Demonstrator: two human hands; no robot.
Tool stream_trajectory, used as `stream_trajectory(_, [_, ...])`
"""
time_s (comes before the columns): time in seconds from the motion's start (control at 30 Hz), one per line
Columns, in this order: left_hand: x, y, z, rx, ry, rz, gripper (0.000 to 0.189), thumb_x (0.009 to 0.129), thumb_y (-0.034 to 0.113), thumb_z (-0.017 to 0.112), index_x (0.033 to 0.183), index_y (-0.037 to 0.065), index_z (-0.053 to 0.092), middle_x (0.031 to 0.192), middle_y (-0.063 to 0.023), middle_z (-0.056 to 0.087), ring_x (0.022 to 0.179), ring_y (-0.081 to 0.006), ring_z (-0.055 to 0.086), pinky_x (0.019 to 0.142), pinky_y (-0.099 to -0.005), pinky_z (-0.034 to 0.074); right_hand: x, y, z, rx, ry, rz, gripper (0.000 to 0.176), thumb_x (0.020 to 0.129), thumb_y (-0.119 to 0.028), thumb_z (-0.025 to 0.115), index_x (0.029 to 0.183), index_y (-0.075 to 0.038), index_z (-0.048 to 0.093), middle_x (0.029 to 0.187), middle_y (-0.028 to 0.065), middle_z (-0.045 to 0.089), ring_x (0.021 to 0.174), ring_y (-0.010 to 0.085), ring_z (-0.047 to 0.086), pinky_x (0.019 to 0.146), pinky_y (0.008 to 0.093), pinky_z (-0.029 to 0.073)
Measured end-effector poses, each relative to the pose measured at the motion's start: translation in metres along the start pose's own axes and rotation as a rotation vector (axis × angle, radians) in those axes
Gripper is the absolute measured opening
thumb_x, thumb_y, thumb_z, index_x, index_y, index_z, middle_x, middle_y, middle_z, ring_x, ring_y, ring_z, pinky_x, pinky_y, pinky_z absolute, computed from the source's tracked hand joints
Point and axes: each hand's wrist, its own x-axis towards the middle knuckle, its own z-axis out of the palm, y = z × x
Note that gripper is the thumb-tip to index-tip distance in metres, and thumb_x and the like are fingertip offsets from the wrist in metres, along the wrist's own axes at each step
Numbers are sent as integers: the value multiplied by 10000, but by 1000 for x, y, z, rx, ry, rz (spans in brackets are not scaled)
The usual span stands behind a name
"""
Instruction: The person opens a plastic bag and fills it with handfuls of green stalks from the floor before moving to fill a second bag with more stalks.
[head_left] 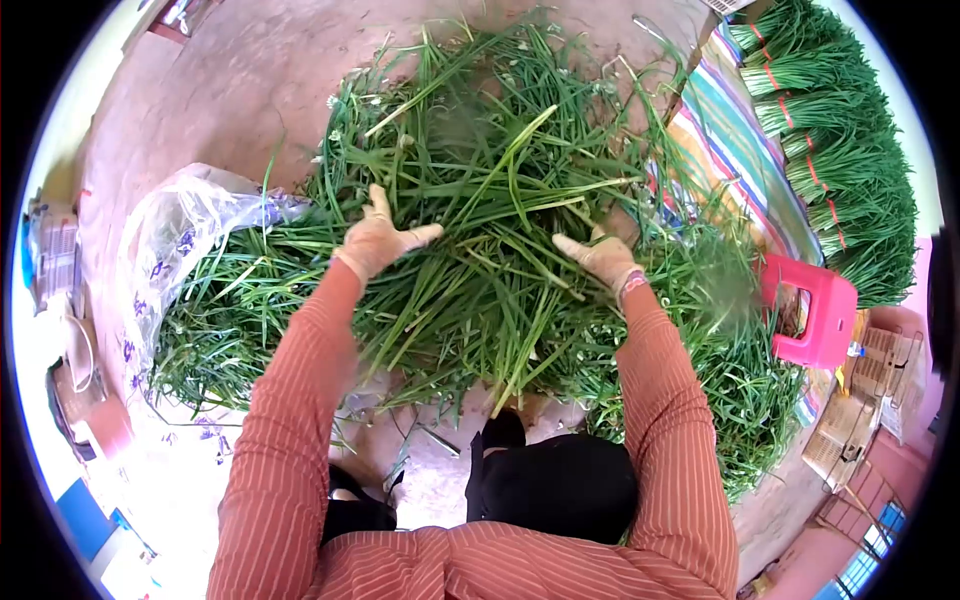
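A large loose heap of green garlic chives point(480, 270) lies on the floor before me, some stalks criss-crossing on top. My left hand point(383, 240), in a pale thin glove, rests at the heap's left side with thumb and fingers spread apart. On the other side my right hand point(605, 260), also gloved, touches the stalks with its fingers apart. Both hands are open, with loose chives lying between them. Some of the right fingers are partly hidden by leaves.
A floral-printed clear plastic sheet point(165, 220) lies at the left under some chives. On the right are a pink plastic stool point(845, 320), a striped mat point(735, 110) and several red-banded chive bundles point(840, 155). A thin metal-looking tool point(438, 440) lies near my feet.
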Motion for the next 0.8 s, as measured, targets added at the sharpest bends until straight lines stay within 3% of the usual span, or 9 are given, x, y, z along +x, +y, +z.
stream_trajectory(0.13, [-50,47,-35,-126,-248,-10,1360,576,808,554,1352,-142,-33,1064,-311,557,1010,-298,587,851,-314,455,-32,-18,36,259,-61,-60,1036,591,-759,597,1125,126,531,1104,253,576,1004,311,578,893,339,430])
stream_trajectory(0.2, [-58,48,-25,-253,-244,78,1357,579,776,593,1345,-156,-29,1021,-314,578,980,-307,602,817,-315,471,-56,-37,58,706,-141,-353,910,645,-663,643,1166,76,531,1142,204,573,1027,276,559,923,327,403])
stream_trajectory(0.27, [-68,46,-4,-357,-189,237,1350,578,747,623,1346,-155,-25,1156,-339,501,1092,-335,538,894,-329,430,-72,-53,64,601,-413,-217,765,713,-524,674,1220,24,506,1180,151,561,1071,238,527,959,319,369])
stream_trajectory(0.33, [-94,58,-17,-357,-260,256,1354,570,746,627,1350,-147,-26,1181,-349,477,1116,-345,519,919,-333,413,-81,-69,102,1017,-414,-597,647,771,-356,679,1265,-1,460,1270,100,491,1162,197,447,993,305,331])
stream_trajectory(0.43, [-116,54,-20,-373,-273,309,1329,587,763,582,1358,-134,-24,1165,-357,480,1115,-361,514,913,-344,416,-101,-79,113,1028,-402,-628,635,772,-294,688,1277,-1,439,1272,98,488,1168,189,445,1005,309,330])
stream_trajectory(0.5, [-135,55,-29,-345,-302,359,1300,618,770,545,1358,-133,-27,1147,-359,489,1097,-377,520,907,-351,418,-85,-71,131,901,-313,-710,549,772,-227,691,1227,0,486,1213,97,533,1056,178,534,911,311,422])
stream_trajectory(0.6, [-165,57,-48,-393,-360,407,1235,693,771,463,1324,-195,20,1101,-377,499,1078,-396,521,915,-362,406,-88,-96,127,1311,-372,-328,331,800,-204,665,1063,-12,607,933,47,644,858,140,601,749,274,487])
stream_trajectory(0.67, [-176,53,-51,-448,-335,438,1101,763,675,488,1338,-169,77,1056,-414,491,1056,-425,520,905,-392,406,-107,-119,100,1433,-413,-181,315,807,-209,660,1058,-26,609,939,34,632,814,133,596,708,270,489])
stream_trajectory(0.8, [-196,32,-55,-496,-255,551,975,791,576,558,1343,-131,177,1136,-372,481,1080,-402,512,924,-378,401,-133,-134,97,1439,-232,-378,314,840,-168,591,1110,-9,566,998,81,619,840,183,608,725,309,511])
